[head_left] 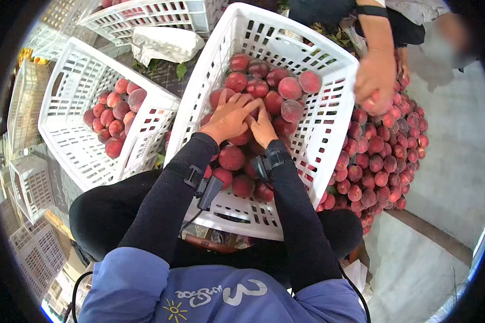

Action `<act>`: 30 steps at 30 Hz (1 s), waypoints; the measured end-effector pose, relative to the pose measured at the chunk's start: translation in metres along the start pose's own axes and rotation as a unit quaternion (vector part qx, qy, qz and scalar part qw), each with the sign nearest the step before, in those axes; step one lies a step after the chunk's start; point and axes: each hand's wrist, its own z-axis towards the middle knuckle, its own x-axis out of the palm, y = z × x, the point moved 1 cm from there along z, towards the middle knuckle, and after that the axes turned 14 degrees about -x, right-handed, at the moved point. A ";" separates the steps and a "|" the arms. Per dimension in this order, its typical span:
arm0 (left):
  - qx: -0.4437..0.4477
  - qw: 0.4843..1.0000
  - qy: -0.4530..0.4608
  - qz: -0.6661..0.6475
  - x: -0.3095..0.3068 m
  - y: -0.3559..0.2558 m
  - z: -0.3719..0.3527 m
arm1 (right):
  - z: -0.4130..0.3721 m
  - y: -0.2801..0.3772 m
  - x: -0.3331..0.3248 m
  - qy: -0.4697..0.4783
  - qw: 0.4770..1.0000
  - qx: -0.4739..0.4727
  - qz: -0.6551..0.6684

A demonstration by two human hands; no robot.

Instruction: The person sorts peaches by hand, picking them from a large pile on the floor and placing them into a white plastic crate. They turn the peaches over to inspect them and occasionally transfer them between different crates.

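A white plastic crate [328, 161] with slotted walls stands in front of me, holding many dark red peaches [232, 158]. Both my hands are inside it, close together over the fruit. My left hand [227, 119] lies across the peaches, its fingers stretched out and slightly spread towards the right. Beside it, my right hand [262, 128] points forward with its fingers extended among the peaches, its fingertips meeting those of the left. Neither hand visibly grips a peach, though the fruit directly under the palms is hidden.
Left stands a second white crate [64, 113] with several peaches. A large peach pile [382, 156] lies to the right, where another person's hand [375, 81] holds a peach. A crumpled white sack [164, 44] and another crate [145, 21] are behind; stacked crates [32, 188] line the far left.
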 end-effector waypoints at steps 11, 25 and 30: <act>-0.007 1.000 0.011 0.015 0.017 -0.012 -0.001 | -0.004 -0.014 -0.082 -0.148 0.869 -0.039 -0.471; -0.013 0.999 0.036 0.015 0.015 -0.026 -0.011 | -0.042 -0.024 -0.039 -0.149 0.989 -0.010 0.005; 0.104 0.992 0.054 -0.042 0.022 -0.047 -0.003 | -0.020 -0.015 -0.068 -0.109 0.994 -0.008 -0.002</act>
